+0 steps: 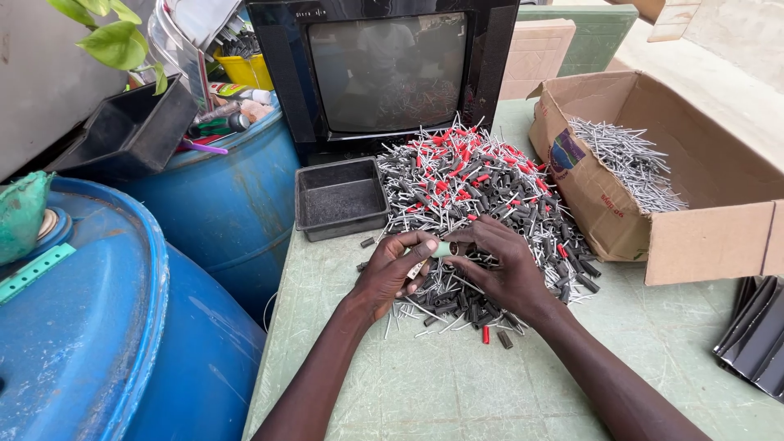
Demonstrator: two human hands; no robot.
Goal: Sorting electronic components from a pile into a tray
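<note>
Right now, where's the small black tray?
In the head view the empty black tray sits on the green table, left of the pin pile, just below the old TV.

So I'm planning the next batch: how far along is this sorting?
Done: a layer of bare metal pins lies in the cardboard box. In hand: both hands, left and right, pinch one pale piece. Left: the big pile of black and red sleeved pins; the black tray looks empty.

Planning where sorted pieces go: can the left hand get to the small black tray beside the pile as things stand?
Probably yes. The small black tray sits just beyond the left hand on the same table, nothing lying between them. The hand is busy, though, pinching a small pale piece together with the right hand.
</note>
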